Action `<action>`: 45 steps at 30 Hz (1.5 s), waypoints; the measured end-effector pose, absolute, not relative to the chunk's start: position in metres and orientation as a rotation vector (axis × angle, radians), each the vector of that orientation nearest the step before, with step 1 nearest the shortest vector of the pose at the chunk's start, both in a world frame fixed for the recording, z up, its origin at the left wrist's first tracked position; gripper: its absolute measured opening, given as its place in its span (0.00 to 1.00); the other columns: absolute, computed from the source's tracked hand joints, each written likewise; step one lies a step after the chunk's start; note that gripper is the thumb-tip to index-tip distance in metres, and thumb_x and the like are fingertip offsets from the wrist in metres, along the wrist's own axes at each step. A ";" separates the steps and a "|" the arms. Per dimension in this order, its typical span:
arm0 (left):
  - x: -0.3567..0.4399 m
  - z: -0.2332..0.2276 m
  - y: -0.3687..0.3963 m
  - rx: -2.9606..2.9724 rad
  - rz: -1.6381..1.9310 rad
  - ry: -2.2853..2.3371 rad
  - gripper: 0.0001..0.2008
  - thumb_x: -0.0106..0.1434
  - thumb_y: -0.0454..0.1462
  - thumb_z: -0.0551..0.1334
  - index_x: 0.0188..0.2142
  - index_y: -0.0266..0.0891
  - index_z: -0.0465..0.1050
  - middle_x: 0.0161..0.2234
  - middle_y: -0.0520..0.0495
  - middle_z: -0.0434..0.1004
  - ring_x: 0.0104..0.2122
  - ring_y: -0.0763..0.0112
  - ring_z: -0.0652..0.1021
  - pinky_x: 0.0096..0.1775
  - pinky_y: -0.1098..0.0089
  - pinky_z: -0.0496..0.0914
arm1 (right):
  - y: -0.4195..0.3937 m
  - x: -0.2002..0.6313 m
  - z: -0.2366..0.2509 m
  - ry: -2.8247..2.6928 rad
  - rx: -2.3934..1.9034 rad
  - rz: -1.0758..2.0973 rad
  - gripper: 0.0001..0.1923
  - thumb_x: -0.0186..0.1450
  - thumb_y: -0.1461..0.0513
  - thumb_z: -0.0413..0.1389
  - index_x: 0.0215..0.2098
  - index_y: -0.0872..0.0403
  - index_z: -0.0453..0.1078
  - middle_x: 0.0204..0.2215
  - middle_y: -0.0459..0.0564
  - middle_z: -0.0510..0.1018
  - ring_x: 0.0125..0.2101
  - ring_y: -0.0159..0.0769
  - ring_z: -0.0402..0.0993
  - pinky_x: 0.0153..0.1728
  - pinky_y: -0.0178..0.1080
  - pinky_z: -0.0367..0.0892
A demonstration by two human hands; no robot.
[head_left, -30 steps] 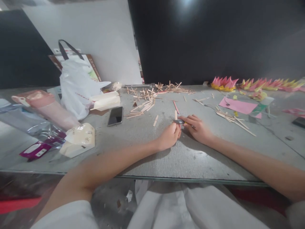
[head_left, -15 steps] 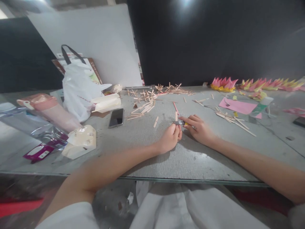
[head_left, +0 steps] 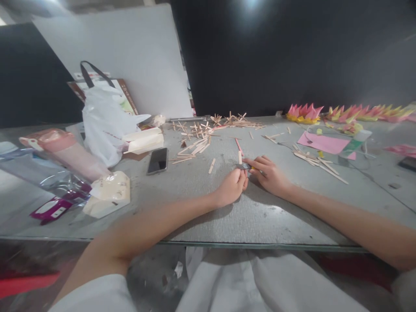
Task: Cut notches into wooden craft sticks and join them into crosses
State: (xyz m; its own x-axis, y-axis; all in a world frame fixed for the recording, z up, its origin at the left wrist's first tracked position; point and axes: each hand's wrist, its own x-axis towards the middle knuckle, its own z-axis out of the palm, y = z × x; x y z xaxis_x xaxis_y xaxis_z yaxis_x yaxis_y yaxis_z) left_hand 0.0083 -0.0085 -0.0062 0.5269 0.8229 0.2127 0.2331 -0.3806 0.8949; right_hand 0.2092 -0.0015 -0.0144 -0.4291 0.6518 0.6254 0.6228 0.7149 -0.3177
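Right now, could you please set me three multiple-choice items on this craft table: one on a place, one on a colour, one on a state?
1. The phone lies where, seen from the hands?
A. to their left
B. to their right
C. under them

2. The flat paper sheet on the right is:
A. blue
B. pink
C. black

3. The left hand and right hand are:
A. raised off the table
B. far apart
C. close together, low on the table, at a wooden stick

Answers: 1 A, it lies left of both hands; 2 B, the sheet is pink; 3 C, fingertips nearly meet at the stick.
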 end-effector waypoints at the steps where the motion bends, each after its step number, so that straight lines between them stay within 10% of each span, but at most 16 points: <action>1: 0.009 -0.006 -0.009 1.895 0.853 0.876 0.21 0.78 0.45 0.42 0.27 0.44 0.54 0.21 0.55 0.61 0.22 0.73 0.64 0.29 0.68 0.60 | -0.001 0.209 -0.014 -2.155 -0.960 0.054 0.22 0.80 0.55 0.46 0.67 0.48 0.70 0.38 0.55 0.76 0.40 0.48 0.69 0.45 0.50 0.70; 45: 0.008 -0.009 -0.008 1.817 0.969 0.916 0.18 0.78 0.46 0.44 0.30 0.44 0.54 0.22 0.57 0.61 0.22 0.74 0.63 0.29 0.69 0.59 | 0.006 0.212 -0.018 -2.153 -0.993 0.122 0.23 0.80 0.55 0.47 0.70 0.47 0.68 0.37 0.54 0.76 0.40 0.47 0.70 0.46 0.47 0.69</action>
State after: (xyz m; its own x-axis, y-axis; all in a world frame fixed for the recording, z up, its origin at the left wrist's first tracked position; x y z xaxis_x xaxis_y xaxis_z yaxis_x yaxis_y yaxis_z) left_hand 0.0084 -0.0080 -0.0088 0.4290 0.8681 0.2498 0.2014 -0.3614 0.9104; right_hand 0.2121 0.0055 -0.0181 -0.4186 0.6877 0.5931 0.6163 0.6948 -0.3707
